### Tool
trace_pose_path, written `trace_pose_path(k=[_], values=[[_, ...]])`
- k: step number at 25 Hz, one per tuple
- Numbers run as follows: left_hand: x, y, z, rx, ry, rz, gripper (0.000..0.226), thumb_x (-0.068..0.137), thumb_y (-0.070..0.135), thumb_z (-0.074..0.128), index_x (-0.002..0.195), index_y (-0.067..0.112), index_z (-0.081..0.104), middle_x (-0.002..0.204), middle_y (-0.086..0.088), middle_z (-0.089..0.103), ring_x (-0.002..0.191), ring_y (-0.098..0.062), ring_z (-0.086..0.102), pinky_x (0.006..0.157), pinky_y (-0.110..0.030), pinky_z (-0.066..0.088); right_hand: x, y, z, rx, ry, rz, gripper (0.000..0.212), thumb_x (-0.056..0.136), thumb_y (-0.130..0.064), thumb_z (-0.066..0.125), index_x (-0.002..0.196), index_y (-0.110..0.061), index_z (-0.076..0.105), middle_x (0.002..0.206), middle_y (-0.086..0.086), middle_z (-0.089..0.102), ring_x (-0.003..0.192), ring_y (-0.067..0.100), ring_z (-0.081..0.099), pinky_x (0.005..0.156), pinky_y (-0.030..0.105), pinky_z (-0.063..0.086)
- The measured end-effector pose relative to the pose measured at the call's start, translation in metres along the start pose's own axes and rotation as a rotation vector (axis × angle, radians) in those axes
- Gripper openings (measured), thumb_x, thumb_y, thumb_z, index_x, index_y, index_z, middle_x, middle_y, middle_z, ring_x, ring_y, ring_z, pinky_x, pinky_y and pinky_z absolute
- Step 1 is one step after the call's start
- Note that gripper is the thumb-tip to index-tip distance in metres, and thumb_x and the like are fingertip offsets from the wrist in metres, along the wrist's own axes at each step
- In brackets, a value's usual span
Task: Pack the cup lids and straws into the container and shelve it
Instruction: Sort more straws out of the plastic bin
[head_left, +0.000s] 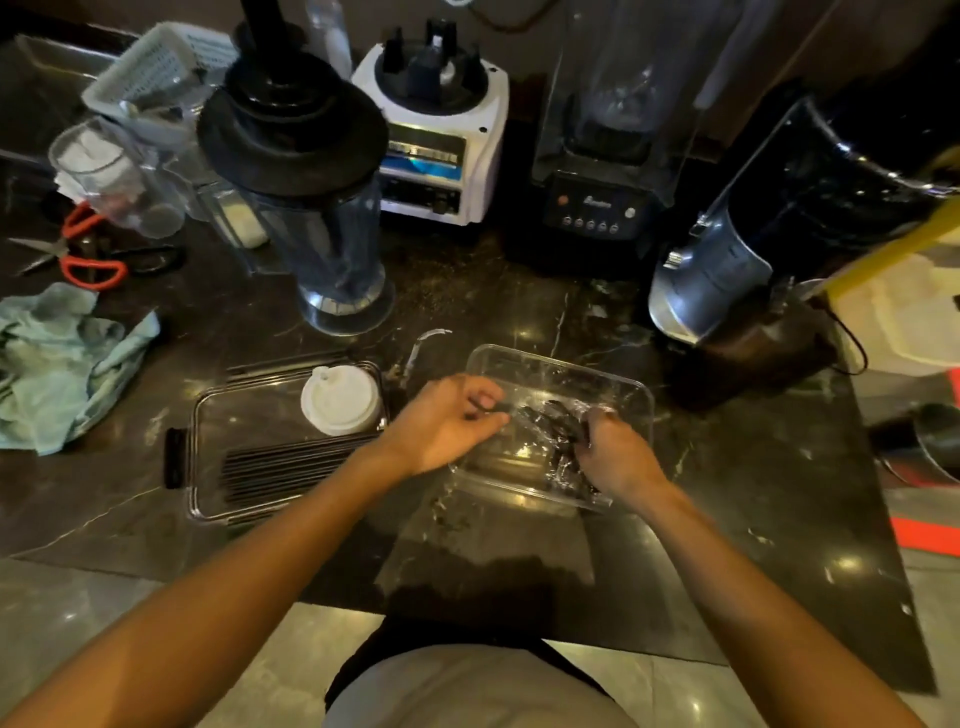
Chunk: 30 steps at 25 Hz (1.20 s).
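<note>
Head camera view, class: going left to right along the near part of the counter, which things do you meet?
Light blue cloth → clear container with black straws → white cup lids → left hand → right hand.

Dim, warm overhead light glints off the dark marble counter (519, 312); wide-angle edges bend and soften

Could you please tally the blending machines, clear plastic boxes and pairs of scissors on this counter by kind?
Blender bases and machines along the back: 3 (white base, black machine, silver-and-black machine)
Clear plastic boxes: 2 (left box, right box)
Scissors: 2 (red-handled, black-handled)
Total: 7
</note>
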<state>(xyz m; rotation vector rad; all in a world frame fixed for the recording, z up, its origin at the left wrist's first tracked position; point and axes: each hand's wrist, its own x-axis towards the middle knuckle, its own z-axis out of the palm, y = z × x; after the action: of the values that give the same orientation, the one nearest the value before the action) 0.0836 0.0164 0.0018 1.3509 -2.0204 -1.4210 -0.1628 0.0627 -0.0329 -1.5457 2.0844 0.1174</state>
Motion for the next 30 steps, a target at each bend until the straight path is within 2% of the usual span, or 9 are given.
trace_pose_path(k=[2, 5, 7, 11, 14, 19, 25, 28, 30], values=[[0.013, 0.007, 0.02, -0.042, -0.096, -0.035, 0.03, 0.097, 0.017, 0.068, 0.126, 0.011, 0.066, 0.102, 0.012, 0.066, 0.094, -0.002, 0.067, 0.08, -0.007, 0.048, 0.006, -0.002, 0.001, -0.071, -0.033, 0.001, 0.039, 0.097, -0.024, 0.065, 0.132, -0.009, 0.056, 0.135, 0.017, 0.06, 0.125, 0.036, 0.058, 0.104, 0.046, 0.05], [0.028, 0.008, 0.041, 0.034, -0.25, -0.121, 0.035, 0.101, 0.021, 0.061, 0.136, 0.018, 0.058, 0.108, 0.003, 0.064, 0.096, -0.014, 0.065, 0.087, -0.029, 0.054, 0.015, -0.003, 0.006, -0.061, -0.05, -0.007, 0.053, 0.093, -0.028, 0.074, 0.138, -0.01, 0.051, 0.141, 0.016, 0.052, 0.127, 0.036, 0.058, 0.106, 0.049, 0.05], [0.036, 0.007, 0.05, 0.1, -0.27, -0.166, 0.027, 0.102, 0.021, 0.059, 0.129, 0.02, 0.062, 0.099, 0.003, 0.068, 0.085, -0.013, 0.066, 0.085, -0.038, 0.058, 0.018, -0.002, 0.011, -0.029, -0.047, -0.058, 0.043, 0.093, -0.023, 0.074, 0.13, -0.015, 0.054, 0.124, 0.012, 0.066, 0.117, 0.034, 0.066, 0.099, 0.048, 0.054], [0.044, 0.007, 0.061, 0.058, -0.249, -0.286, 0.02, 0.101, 0.021, 0.058, 0.118, 0.016, 0.068, 0.11, -0.007, 0.073, 0.099, -0.025, 0.07, 0.083, -0.033, 0.056, 0.019, 0.004, 0.012, 0.199, -0.055, -0.072, 0.013, 0.097, -0.017, 0.069, 0.107, -0.02, 0.062, 0.096, 0.0, 0.071, 0.083, 0.016, 0.072, 0.069, 0.031, 0.057], [0.051, 0.003, 0.065, -0.086, -0.173, -0.362, 0.017, 0.101, 0.029, 0.06, 0.107, 0.016, 0.069, 0.111, -0.015, 0.073, 0.106, -0.031, 0.07, 0.096, -0.046, 0.057, 0.014, 0.007, 0.008, 0.533, -0.126, -0.065, 0.009, 0.096, -0.014, 0.069, 0.095, -0.021, 0.064, 0.085, 0.005, 0.073, 0.069, 0.017, 0.067, 0.067, 0.043, 0.058], [0.065, -0.001, 0.067, -0.317, -0.113, -0.433, 0.006, 0.101, 0.025, 0.061, 0.102, 0.029, 0.065, 0.112, -0.002, 0.071, 0.104, -0.018, 0.07, 0.097, -0.037, 0.058, 0.008, 0.015, 0.003, 0.838, -0.128, -0.048, 0.013, 0.101, -0.01, 0.061, 0.098, -0.015, 0.073, 0.065, -0.004, 0.063, 0.055, 0.011, 0.056, 0.052, 0.027, 0.046], [0.074, -0.01, 0.069, -0.613, -0.083, -0.471, 0.026, 0.094, 0.031, 0.072, 0.117, 0.018, 0.071, 0.109, -0.006, 0.077, 0.1, -0.017, 0.075, 0.086, -0.026, 0.06, 0.014, 0.016, -0.003, 0.974, -0.253, 0.055, 0.022, 0.095, -0.007, 0.071, 0.117, -0.012, 0.07, 0.091, -0.003, 0.073, 0.062, 0.008, 0.062, 0.053, 0.021, 0.046], [0.076, -0.009, 0.069, -0.459, -0.033, -0.378, 0.037, 0.092, 0.016, 0.074, 0.129, 0.011, 0.065, 0.104, 0.001, 0.073, 0.091, -0.009, 0.071, 0.079, -0.017, 0.056, 0.016, 0.011, -0.006, 0.987, -0.303, 0.045, 0.018, 0.092, -0.005, 0.074, 0.109, -0.011, 0.071, 0.083, 0.0, 0.073, 0.061, 0.009, 0.061, 0.055, 0.022, 0.048], [0.074, -0.008, 0.063, -0.158, -0.031, -0.183, 0.055, 0.091, 0.007, 0.071, 0.142, 0.017, 0.054, 0.12, 0.01, 0.063, 0.106, -0.004, 0.064, 0.091, -0.015, 0.052, 0.016, 0.012, -0.009, 1.058, -0.293, 0.052, 0.02, 0.092, -0.004, 0.073, 0.11, -0.008, 0.069, 0.072, 0.003, 0.069, 0.057, 0.012, 0.059, 0.057, 0.026, 0.049]])
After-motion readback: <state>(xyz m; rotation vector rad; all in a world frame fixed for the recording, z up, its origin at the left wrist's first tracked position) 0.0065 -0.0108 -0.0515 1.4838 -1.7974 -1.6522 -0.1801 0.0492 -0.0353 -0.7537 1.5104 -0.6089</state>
